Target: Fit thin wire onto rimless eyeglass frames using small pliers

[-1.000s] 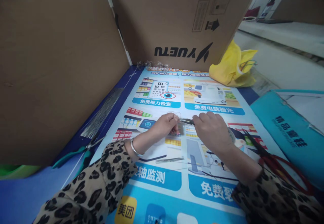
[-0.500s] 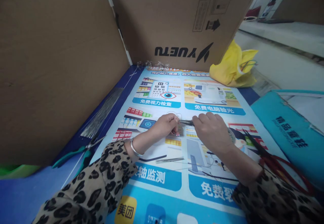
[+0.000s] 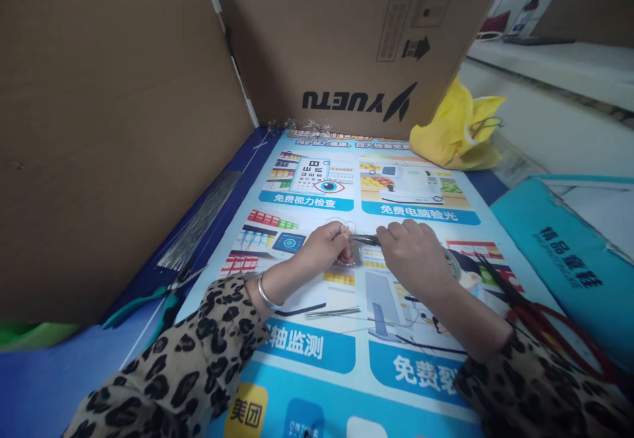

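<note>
Near the middle of the poster (image 3: 317, 220), my left hand (image 3: 327, 245) pinches a small piece of thin bent wire (image 3: 341, 221); its full shape is hard to make out. My right hand (image 3: 413, 253) is closed around dark-jawed pliers (image 3: 365, 240). The jaws point left and meet the wire at my left fingertips. Several short straight wires (image 3: 333, 312) lie on the poster below my hands. A bundle of long thin wires (image 3: 201, 223) rests on the blue surface at the left.
Green-handled pliers (image 3: 168, 292) lie at the left, red-handled scissors (image 3: 539, 312) at the right. Cardboard panels (image 3: 337, 35) stand behind and left. Small wire pieces (image 3: 317, 127) sit at the back. A yellow bag (image 3: 446, 134) and a turquoise box (image 3: 559, 246) are on the right.
My left hand has turned very slightly at the pliers' tip. My right hand and the pliers look almost unmoved.
</note>
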The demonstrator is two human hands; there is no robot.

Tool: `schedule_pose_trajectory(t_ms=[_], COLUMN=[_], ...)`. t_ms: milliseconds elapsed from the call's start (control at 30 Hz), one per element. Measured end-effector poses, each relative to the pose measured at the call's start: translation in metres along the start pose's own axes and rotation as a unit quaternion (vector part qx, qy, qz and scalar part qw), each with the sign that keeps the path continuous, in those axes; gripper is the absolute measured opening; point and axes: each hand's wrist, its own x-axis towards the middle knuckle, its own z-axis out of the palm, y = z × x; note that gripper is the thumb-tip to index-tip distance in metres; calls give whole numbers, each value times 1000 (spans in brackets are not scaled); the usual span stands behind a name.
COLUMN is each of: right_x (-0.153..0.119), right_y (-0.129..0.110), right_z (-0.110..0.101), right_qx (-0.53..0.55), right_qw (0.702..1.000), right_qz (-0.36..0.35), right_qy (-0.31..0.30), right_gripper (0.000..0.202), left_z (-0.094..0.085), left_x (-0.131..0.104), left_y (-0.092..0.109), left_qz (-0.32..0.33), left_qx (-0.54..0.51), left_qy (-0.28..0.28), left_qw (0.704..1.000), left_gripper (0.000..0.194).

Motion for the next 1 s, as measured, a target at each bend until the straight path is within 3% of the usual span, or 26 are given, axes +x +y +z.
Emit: schedule_pose_trajectory(t_ms=[567, 1000], right_x=[3, 3], right_y=[3, 2], right_z=[3, 6], right_qx=[30, 101], right_qw=[999, 989], right_qz=[19, 69], right_qy=[-15, -81], right_gripper=[19, 19], left_z=[1, 0], left_x=[-1, 1], left_y=[0, -1], left_qz=[12, 8], left_qx=[-59, -71], left_qy=[-7, -13], left_qw=[998, 997], left_gripper=[19, 14])
